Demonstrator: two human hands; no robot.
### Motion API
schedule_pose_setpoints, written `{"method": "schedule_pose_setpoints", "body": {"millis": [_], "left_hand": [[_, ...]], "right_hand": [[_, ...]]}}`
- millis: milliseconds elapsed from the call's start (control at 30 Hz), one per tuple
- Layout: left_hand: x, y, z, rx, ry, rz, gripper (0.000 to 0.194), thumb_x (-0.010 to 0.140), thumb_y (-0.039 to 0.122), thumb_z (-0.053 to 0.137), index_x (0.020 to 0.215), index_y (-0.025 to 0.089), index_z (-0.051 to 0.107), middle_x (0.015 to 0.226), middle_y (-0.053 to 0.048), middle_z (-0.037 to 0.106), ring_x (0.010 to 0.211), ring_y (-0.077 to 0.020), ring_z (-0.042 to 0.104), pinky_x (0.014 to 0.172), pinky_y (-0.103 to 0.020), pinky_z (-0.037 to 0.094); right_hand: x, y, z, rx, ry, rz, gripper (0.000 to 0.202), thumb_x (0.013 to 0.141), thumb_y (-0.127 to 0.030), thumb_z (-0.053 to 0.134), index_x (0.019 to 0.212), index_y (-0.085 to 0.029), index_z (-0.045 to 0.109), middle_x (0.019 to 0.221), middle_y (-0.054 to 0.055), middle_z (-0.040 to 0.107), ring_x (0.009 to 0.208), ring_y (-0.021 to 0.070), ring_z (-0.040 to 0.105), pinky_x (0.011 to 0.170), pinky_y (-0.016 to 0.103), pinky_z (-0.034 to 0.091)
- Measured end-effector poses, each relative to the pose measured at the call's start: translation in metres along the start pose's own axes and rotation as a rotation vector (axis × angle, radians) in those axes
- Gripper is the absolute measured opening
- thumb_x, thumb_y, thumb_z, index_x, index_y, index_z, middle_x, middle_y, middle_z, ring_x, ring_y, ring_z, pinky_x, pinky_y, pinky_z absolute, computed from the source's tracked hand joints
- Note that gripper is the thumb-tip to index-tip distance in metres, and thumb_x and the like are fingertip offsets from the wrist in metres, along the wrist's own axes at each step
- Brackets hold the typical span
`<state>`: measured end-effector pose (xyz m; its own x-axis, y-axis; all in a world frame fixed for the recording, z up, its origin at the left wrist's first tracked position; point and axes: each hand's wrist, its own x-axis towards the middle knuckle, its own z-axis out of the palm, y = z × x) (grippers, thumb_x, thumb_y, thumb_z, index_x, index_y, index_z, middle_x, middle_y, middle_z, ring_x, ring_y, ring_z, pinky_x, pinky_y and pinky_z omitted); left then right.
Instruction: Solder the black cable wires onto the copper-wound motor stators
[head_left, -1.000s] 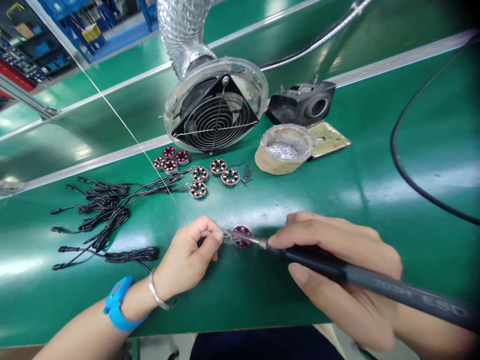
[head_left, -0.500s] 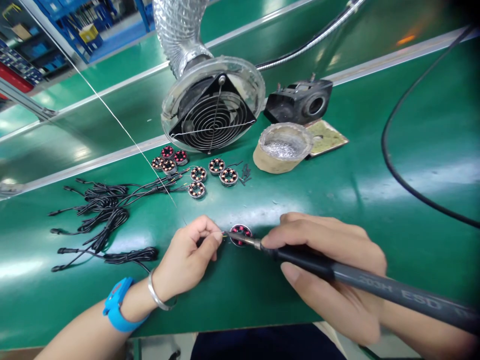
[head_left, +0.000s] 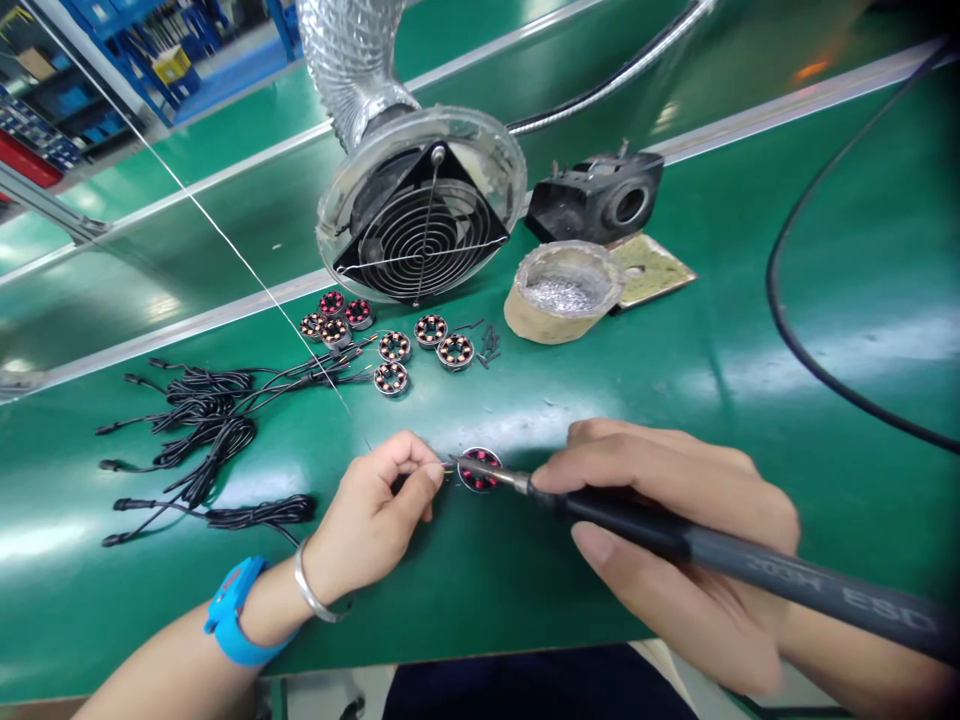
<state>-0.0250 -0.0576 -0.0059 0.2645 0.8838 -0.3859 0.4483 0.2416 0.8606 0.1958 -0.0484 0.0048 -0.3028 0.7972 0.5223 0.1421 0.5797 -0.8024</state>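
Observation:
My right hand (head_left: 675, 540) grips a soldering iron (head_left: 645, 530) like a pen. Its metal tip reaches over a ring-shaped motor stator (head_left: 480, 484) with red windings, ending by some thin wire ends just left of the ring. My left hand (head_left: 394, 495) is closed in a pinch, thumb against forefinger, on a thin solder wire (head_left: 225, 238) that runs down from the upper left. Fine coloured wires show at these fingertips; whether the hand also holds them I cannot tell. Whether the iron's tip touches the wires is too small to make out.
Black bundled cables (head_left: 217, 440) lie at the left, beside several copper-wound stators (head_left: 394, 347) and small black tube pieces (head_left: 490, 345). Behind stand a fume extractor fan (head_left: 424, 240), a round tub (head_left: 551, 315) and a black iron stand (head_left: 592, 200). A black cord (head_left: 780, 300) curves at the right.
My right hand and the soldering iron have shifted slightly to the right, the tip drawing back a little from the left fingertips. My left hand has stayed nearly still.

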Motion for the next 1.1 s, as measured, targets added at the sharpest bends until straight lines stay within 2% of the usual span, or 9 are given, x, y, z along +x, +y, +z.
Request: {"method": "schedule_pose_setpoints", "body": {"millis": [200, 333, 467, 533, 667, 767, 867, 1000, 1100], "left_hand": [[0.001, 0.003, 0.0, 0.011, 0.0, -0.005, 0.023, 0.095, 0.035, 0.046, 0.081, 0.018, 0.051, 0.06, 0.005, 0.052, 0.055, -0.0083, 0.041, 0.055, -0.021, 0.033], [0.001, 0.002, 0.0, 0.014, -0.003, -0.005, 0.022, 0.095, 0.035, 0.047, 0.081, 0.018, 0.051, 0.06, 0.005, 0.052, 0.055, -0.0084, 0.042, 0.055, -0.021, 0.033], [0.0, 0.003, 0.0, 0.003, -0.01, -0.005, 0.021, 0.095, 0.034, 0.047, 0.082, 0.018, 0.051, 0.06, 0.005, 0.052, 0.055, -0.0083, 0.041, 0.055, -0.021, 0.033], [0.0, 0.004, -0.001, -0.004, -0.038, -0.007, 0.022, 0.095, 0.034, 0.046, 0.082, 0.018, 0.051, 0.06, 0.005, 0.051, 0.054, -0.0084, 0.04, 0.055, -0.021, 0.032], [0.002, 0.007, -0.005, -0.019, -0.132, 0.002, 0.024, 0.097, 0.037, 0.041, 0.084, 0.018, 0.05, 0.062, 0.005, 0.053, 0.057, -0.0091, 0.042, 0.058, -0.022, 0.035], [0.004, 0.008, -0.008, -0.007, -0.18, 0.019, 0.027, 0.098, 0.038, 0.04, 0.083, 0.018, 0.05, 0.067, 0.003, 0.054, 0.061, -0.0103, 0.045, 0.062, -0.024, 0.038], [0.005, 0.009, -0.01, 0.021, -0.19, 0.047, 0.027, 0.098, 0.036, 0.039, 0.082, 0.018, 0.05, 0.073, 0.002, 0.056, 0.067, -0.0114, 0.048, 0.067, -0.025, 0.039], [0.004, 0.012, -0.011, 0.11, -0.155, 0.079, 0.019, 0.098, 0.03, 0.041, 0.087, 0.019, 0.052, 0.079, 0.001, 0.058, 0.073, -0.0118, 0.05, 0.071, -0.026, 0.04], [0.003, 0.012, -0.008, 0.014, -0.161, 0.036, 0.021, 0.097, 0.032, 0.042, 0.085, 0.018, 0.051, 0.075, 0.002, 0.057, 0.068, -0.0104, 0.048, 0.067, -0.024, 0.039]], "right_hand": [[-0.001, 0.004, -0.001, -0.029, 0.027, -0.003, 0.032, 0.074, -0.006, 0.051, 0.101, -0.02, 0.061, 0.065, 0.001, 0.055, 0.053, 0.0136, 0.049, 0.047, 0.029, 0.041], [0.0, 0.009, 0.0, -0.049, 0.095, -0.097, 0.036, 0.074, -0.006, 0.054, 0.107, -0.019, 0.061, 0.075, 0.003, 0.059, 0.061, 0.0146, 0.053, 0.054, 0.031, 0.045], [0.002, 0.015, 0.003, -0.022, 0.162, -0.105, 0.039, 0.082, -0.008, 0.055, 0.118, -0.021, 0.06, 0.071, 0.0, 0.059, 0.055, 0.0114, 0.054, 0.048, 0.026, 0.044], [0.005, 0.018, 0.006, -0.04, 0.12, -0.077, 0.038, 0.086, -0.008, 0.055, 0.121, -0.022, 0.058, 0.069, -0.003, 0.06, 0.051, 0.0085, 0.054, 0.047, 0.022, 0.045], [0.008, 0.028, 0.016, -0.123, -0.144, -0.094, 0.022, 0.087, -0.004, 0.055, 0.102, -0.019, 0.061, 0.079, 0.0, 0.069, 0.061, 0.009, 0.061, 0.058, 0.02, 0.049], [0.008, 0.037, 0.026, -0.111, -0.25, -0.141, 0.018, 0.087, -0.006, 0.054, 0.098, -0.02, 0.059, 0.08, 0.0, 0.068, 0.064, 0.0097, 0.06, 0.058, 0.02, 0.046], [0.009, 0.041, 0.031, -0.125, -0.259, -0.164, 0.017, 0.088, -0.008, 0.052, 0.098, -0.021, 0.058, 0.074, -0.002, 0.064, 0.062, 0.0093, 0.055, 0.057, 0.02, 0.044], [0.009, 0.037, 0.03, -0.144, -0.182, -0.176, 0.022, 0.086, -0.004, 0.051, 0.1, -0.019, 0.056, 0.073, -0.003, 0.062, 0.061, 0.0085, 0.053, 0.06, 0.019, 0.045], [0.006, 0.034, 0.029, -0.147, -0.173, -0.162, 0.022, 0.087, -0.004, 0.05, 0.102, -0.019, 0.056, 0.075, -0.003, 0.063, 0.061, 0.0086, 0.054, 0.06, 0.019, 0.047]]}}
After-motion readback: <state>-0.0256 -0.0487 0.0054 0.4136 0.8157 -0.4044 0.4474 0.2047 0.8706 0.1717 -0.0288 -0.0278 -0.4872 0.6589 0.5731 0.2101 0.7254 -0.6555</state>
